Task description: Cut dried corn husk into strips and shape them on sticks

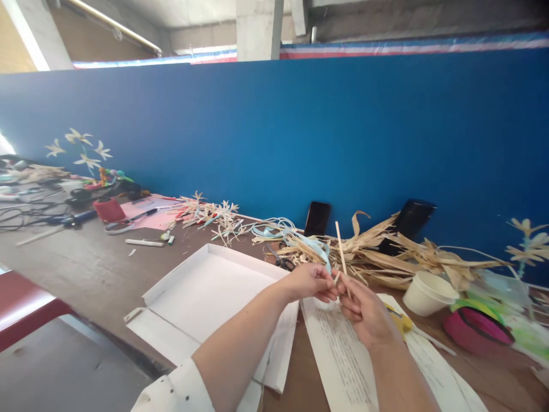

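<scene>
My left hand [315, 281] and my right hand [364, 306] meet over the table, fingertips almost touching. A thin pale stick [341, 246] rises from the closed fingers of my right hand, tilted slightly left. Between both sets of fingertips is a small pale strip [337, 278], pinched by my left hand; its exact shape is partly hidden by the fingers. Just behind the hands, a light blue ribbon [319, 249] curls beside dried corn husks [386, 266]. Dark-handled scissors [284, 262] lie left of the ribbon, partly covered.
An open white box [206, 292] lies under my left forearm, printed paper [343, 355] below my hands. Rightward are a yellow tool [401, 321], a white cup [429, 294] and a pink pouch [478, 329]. Husk flowers [225, 214] and a phone [317, 218] are near the blue partition [257, 137].
</scene>
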`<action>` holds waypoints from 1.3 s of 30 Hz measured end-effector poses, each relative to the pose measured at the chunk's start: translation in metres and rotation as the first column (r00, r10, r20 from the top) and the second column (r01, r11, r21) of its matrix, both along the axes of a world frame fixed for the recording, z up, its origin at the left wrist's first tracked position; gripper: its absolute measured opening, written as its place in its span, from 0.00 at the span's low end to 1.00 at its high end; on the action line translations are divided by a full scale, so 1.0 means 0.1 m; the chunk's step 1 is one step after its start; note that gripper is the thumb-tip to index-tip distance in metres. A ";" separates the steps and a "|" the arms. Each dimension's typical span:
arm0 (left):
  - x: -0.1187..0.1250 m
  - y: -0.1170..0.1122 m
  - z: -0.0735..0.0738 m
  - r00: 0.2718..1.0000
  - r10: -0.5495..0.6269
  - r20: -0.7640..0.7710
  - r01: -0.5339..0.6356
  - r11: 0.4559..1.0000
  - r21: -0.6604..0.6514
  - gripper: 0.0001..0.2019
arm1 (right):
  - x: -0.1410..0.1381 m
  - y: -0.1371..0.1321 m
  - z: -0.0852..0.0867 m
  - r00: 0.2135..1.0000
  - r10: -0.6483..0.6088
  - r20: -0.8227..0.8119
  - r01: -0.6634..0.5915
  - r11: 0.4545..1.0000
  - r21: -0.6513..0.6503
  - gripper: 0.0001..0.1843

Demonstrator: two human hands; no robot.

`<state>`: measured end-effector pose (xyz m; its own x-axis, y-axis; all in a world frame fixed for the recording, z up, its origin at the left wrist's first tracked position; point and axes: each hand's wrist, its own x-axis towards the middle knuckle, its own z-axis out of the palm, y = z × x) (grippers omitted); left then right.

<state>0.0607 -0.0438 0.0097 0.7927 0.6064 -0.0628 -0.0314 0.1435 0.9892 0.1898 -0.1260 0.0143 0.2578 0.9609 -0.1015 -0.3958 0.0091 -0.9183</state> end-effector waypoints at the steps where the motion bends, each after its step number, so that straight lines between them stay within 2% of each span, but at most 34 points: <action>1: -0.01 0.00 0.01 1.000 -0.006 0.019 0.006 1.000 -0.016 0.15 | -0.01 0.00 0.01 1.000 0.003 0.000 -0.003 1.000 -0.001 0.15; 6: -0.04 -0.01 0.05 0.999 -0.020 0.043 0.024 0.995 -0.097 0.21 | -0.01 0.02 -0.01 0.998 -0.061 -0.026 0.061 0.998 0.015 0.13; 11: -0.06 0.01 0.04 0.990 -0.102 0.093 0.114 0.983 -0.143 0.19 | 0.02 0.02 -0.03 0.998 -0.031 -0.055 0.033 0.999 0.028 0.14; 14: -0.06 0.01 0.03 0.991 -0.104 0.084 0.117 0.979 -0.165 0.19 | 0.03 0.02 -0.04 0.997 -0.046 -0.055 0.049 0.998 0.045 0.12; 18: -0.05 0.01 0.04 0.996 -0.048 0.080 0.062 0.982 -0.177 0.19 | 0.03 0.04 -0.05 0.992 -0.120 -0.029 0.121 0.991 0.060 0.12; 25: 0.02 -0.04 0.02 0.999 0.035 0.034 -0.032 0.996 -0.086 0.21 | -0.04 0.04 -0.02 0.975 -0.220 0.022 0.219 0.975 0.049 0.13; 31: 0.05 -0.07 0.02 0.986 0.167 0.025 -0.163 0.980 -0.115 0.14 | -0.07 0.05 -0.03 0.960 -0.278 0.035 0.277 0.960 0.044 0.15; 39: 0.04 -0.05 0.05 0.979 0.201 0.028 -0.192 0.964 -0.182 0.08 | -0.03 0.08 -0.07 0.938 -0.346 0.008 0.344 0.936 0.076 0.15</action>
